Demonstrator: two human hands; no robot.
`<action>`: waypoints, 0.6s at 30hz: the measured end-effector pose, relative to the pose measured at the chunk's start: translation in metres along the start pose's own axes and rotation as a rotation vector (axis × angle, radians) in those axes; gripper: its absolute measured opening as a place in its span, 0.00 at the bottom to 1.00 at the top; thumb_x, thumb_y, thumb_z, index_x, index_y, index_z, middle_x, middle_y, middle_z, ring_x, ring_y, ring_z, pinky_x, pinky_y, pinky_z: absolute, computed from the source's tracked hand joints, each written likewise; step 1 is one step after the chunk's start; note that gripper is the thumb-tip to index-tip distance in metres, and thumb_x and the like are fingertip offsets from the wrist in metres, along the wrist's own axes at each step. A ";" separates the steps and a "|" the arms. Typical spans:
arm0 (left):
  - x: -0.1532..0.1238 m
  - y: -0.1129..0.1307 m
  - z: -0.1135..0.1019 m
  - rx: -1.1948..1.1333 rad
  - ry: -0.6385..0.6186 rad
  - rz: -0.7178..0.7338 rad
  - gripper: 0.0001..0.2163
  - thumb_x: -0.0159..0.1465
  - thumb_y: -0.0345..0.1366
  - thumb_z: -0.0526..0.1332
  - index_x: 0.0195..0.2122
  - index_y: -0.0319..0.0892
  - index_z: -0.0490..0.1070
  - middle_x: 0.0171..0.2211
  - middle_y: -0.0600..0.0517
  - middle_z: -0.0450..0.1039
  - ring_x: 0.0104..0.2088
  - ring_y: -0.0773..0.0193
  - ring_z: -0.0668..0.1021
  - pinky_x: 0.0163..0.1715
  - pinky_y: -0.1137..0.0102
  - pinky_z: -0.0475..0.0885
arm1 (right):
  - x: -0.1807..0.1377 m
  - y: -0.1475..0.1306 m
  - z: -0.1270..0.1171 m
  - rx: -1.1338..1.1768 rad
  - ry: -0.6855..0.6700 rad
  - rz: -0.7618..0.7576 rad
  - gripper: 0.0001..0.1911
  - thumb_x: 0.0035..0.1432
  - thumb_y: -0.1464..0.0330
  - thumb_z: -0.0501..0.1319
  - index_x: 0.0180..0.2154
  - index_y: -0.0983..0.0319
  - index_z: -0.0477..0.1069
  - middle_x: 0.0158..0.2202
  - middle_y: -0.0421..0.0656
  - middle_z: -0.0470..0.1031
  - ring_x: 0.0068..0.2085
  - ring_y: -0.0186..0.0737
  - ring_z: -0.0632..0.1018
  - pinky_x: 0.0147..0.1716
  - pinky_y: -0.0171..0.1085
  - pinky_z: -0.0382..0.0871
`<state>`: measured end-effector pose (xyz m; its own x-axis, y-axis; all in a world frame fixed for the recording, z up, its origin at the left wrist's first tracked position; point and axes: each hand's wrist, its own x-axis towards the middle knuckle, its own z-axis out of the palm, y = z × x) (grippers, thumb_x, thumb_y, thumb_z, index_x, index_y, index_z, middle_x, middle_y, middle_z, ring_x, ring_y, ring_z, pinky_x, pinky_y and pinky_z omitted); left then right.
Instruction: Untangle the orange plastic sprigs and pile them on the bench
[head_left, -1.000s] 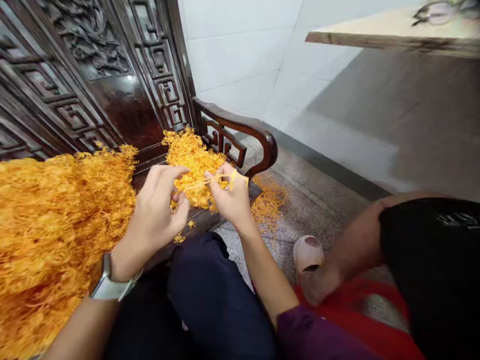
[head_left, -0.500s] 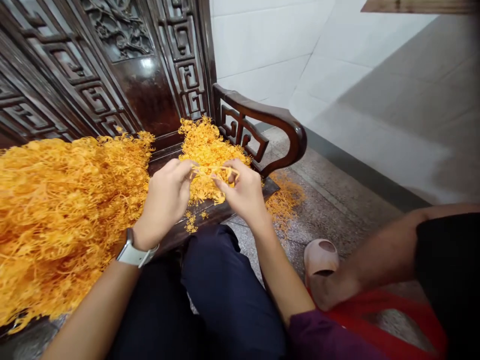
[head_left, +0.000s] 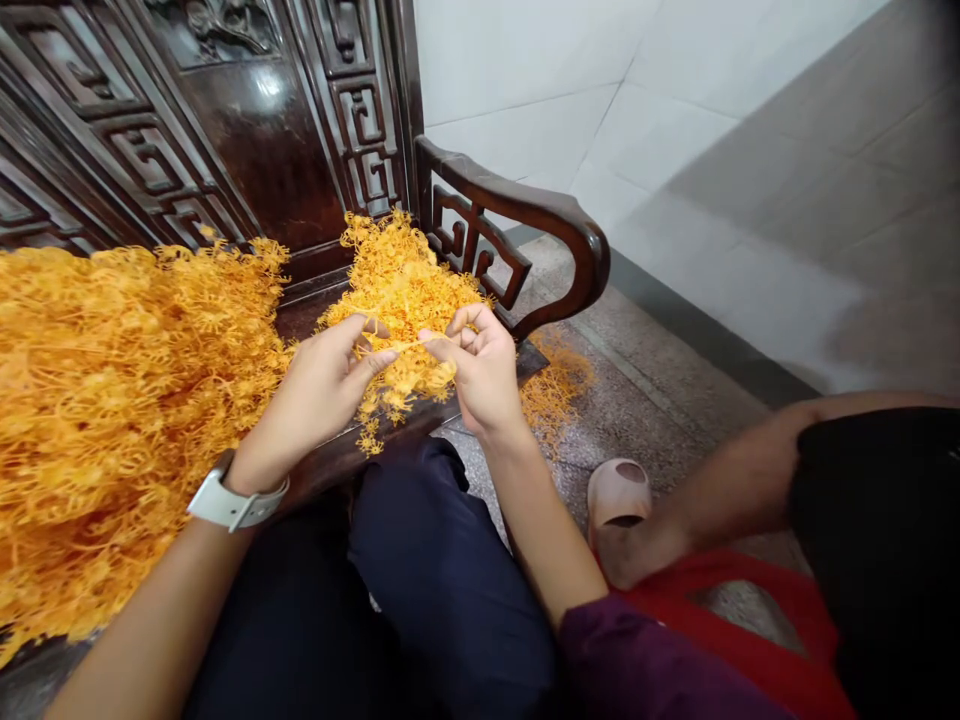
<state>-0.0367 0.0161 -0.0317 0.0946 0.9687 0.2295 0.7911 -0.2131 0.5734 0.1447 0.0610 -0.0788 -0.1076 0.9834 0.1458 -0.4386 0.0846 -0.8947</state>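
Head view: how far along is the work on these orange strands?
Seemingly done: the large heap left of the hands. In hand: a strand stretched between the left hand and right hand. Remaining: the smaller tangled pile under them, plus strands on the floor.

A large heap of strands [head_left: 112, 400] lies on the left of the carved bench's [head_left: 217, 130] seat, and a smaller heap [head_left: 405, 290] sits ahead of it, against the armrest [head_left: 525, 205]. The left hand [head_left: 315, 400] and right hand [head_left: 480, 380] are in front of that heap, above the knees [head_left: 442, 560], a strand [head_left: 397, 346] running between them. More strands [head_left: 555, 390] lie on the floor right of the bench, with a slipper [head_left: 619, 490] farther right.
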 end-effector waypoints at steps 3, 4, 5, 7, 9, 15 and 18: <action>-0.001 -0.001 -0.004 0.135 0.017 0.073 0.11 0.73 0.44 0.61 0.46 0.42 0.75 0.32 0.51 0.75 0.30 0.61 0.74 0.32 0.67 0.64 | 0.002 0.004 -0.005 -0.123 -0.030 -0.046 0.18 0.54 0.66 0.72 0.34 0.56 0.61 0.21 0.29 0.55 0.22 0.29 0.56 0.25 0.35 0.52; -0.002 -0.001 -0.004 0.184 0.005 0.090 0.11 0.74 0.43 0.60 0.44 0.42 0.75 0.33 0.50 0.76 0.31 0.60 0.75 0.32 0.67 0.64 | 0.004 0.005 -0.008 -0.210 -0.023 -0.103 0.16 0.55 0.66 0.72 0.34 0.56 0.63 0.22 0.30 0.56 0.23 0.30 0.57 0.25 0.35 0.52; -0.002 0.000 -0.004 0.239 -0.010 0.101 0.11 0.74 0.43 0.59 0.43 0.41 0.74 0.33 0.49 0.76 0.32 0.59 0.76 0.33 0.66 0.64 | 0.006 0.006 -0.012 -0.324 -0.008 -0.189 0.15 0.56 0.67 0.71 0.36 0.57 0.65 0.23 0.31 0.58 0.24 0.31 0.59 0.26 0.36 0.54; -0.005 0.001 -0.004 0.346 -0.038 0.102 0.10 0.75 0.42 0.59 0.43 0.41 0.73 0.33 0.48 0.77 0.32 0.56 0.78 0.33 0.65 0.65 | 0.010 0.006 -0.021 -0.593 0.017 -0.399 0.12 0.57 0.67 0.72 0.38 0.57 0.69 0.27 0.34 0.63 0.30 0.35 0.66 0.32 0.38 0.61; -0.007 0.003 -0.005 0.429 -0.055 0.095 0.09 0.75 0.41 0.59 0.46 0.40 0.73 0.33 0.47 0.77 0.33 0.54 0.79 0.33 0.64 0.64 | 0.012 0.001 -0.029 -0.830 -0.029 -0.547 0.10 0.59 0.67 0.71 0.39 0.58 0.71 0.33 0.39 0.68 0.37 0.40 0.70 0.40 0.42 0.64; -0.007 0.004 -0.011 0.489 0.039 0.133 0.08 0.74 0.35 0.57 0.48 0.41 0.74 0.43 0.42 0.79 0.42 0.49 0.79 0.39 0.60 0.68 | 0.003 -0.025 -0.034 -0.924 -0.664 -0.333 0.08 0.64 0.78 0.56 0.39 0.60 0.70 0.39 0.43 0.76 0.41 0.40 0.75 0.43 0.40 0.66; 0.000 0.003 -0.011 0.229 0.254 0.090 0.07 0.73 0.39 0.61 0.42 0.43 0.76 0.43 0.44 0.79 0.46 0.51 0.78 0.48 0.58 0.70 | 0.002 -0.027 -0.029 -0.744 -0.692 -0.260 0.13 0.65 0.78 0.52 0.41 0.60 0.73 0.42 0.43 0.78 0.42 0.39 0.77 0.46 0.40 0.69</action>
<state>-0.0412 0.0143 -0.0210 0.0394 0.8789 0.4754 0.9043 -0.2337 0.3572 0.1821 0.0651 -0.0668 -0.6784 0.6344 0.3705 0.1128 0.5883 -0.8007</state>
